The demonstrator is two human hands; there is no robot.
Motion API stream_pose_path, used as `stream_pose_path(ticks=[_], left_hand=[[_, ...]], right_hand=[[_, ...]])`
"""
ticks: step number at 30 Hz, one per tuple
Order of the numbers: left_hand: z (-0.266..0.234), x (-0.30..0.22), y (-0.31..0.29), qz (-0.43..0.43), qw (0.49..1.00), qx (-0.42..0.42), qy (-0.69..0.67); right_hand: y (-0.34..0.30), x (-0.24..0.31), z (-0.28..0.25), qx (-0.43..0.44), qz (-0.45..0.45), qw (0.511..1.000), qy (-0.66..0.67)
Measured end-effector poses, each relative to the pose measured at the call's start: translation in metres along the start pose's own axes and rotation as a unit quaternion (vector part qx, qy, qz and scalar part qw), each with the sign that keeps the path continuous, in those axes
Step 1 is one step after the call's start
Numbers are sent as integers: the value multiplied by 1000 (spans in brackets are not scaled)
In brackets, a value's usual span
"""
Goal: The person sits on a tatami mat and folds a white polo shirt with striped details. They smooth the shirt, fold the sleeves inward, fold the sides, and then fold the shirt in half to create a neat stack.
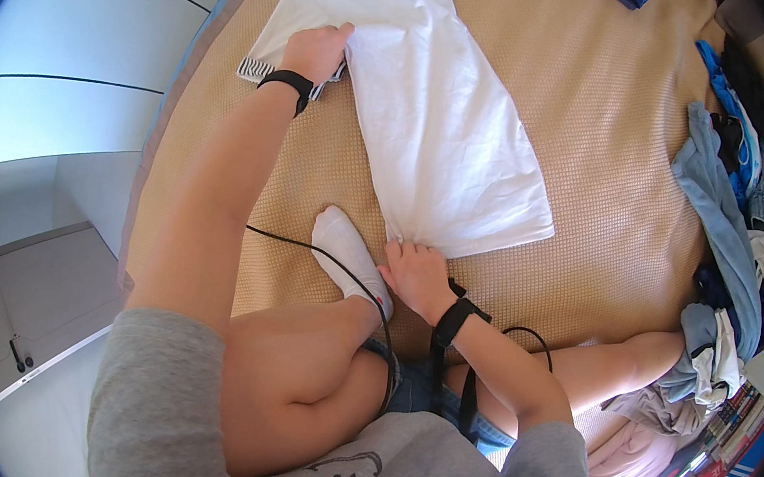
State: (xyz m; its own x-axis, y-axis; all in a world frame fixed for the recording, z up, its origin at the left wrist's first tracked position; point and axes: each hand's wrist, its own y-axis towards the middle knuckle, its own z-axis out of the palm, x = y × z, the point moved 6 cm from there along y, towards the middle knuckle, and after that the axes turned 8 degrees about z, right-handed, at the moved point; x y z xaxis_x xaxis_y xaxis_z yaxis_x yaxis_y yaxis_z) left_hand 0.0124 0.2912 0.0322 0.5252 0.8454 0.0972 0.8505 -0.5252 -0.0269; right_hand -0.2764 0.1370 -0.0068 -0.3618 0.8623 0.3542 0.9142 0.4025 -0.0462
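A home, apparently a bedroom, is suggested by what is seen: a broad tan woven mat (619, 172) is spread like a bed cover, everyday clothes (722, 223) are heaped along its right side, books (730, 429) are kept nearby, and the left is lined by white cupboards (83, 35)

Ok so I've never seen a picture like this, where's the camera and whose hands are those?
There's no machine handling things here, just one person's bare hands. The single picture comes from a fisheye camera on their head, looking down, so straight edges bend. The left hand grips a white garment near its striped trim. The right hand touches the lower edge; whether it pinches the cloth is hard to tell. The garment lies on a tan woven mat, with piled clothes at the picture's right.
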Motion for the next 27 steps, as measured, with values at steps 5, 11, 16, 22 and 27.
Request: stream_pose_path(ticks=[5,11,16,22,27], left_hand=[[6,-2,0,-18,999,-1,-49],[10,-5,-5,-47,997,27,-45],[18,-10,-5,-3,999,1,-45],[14,-7,-12,-20,997,-11,-78],[7,-3,-30,-154,980,-68,-106]], right_hand=[[2,0,10,2,10,1000,-22],[-11,1,-8,70,-25,997,-4],[-19,-11,-13,63,-28,998,4],[-17,-20,-28,102,-26,994,-3],[-22,-27,-9,71,-5,997,-16]])
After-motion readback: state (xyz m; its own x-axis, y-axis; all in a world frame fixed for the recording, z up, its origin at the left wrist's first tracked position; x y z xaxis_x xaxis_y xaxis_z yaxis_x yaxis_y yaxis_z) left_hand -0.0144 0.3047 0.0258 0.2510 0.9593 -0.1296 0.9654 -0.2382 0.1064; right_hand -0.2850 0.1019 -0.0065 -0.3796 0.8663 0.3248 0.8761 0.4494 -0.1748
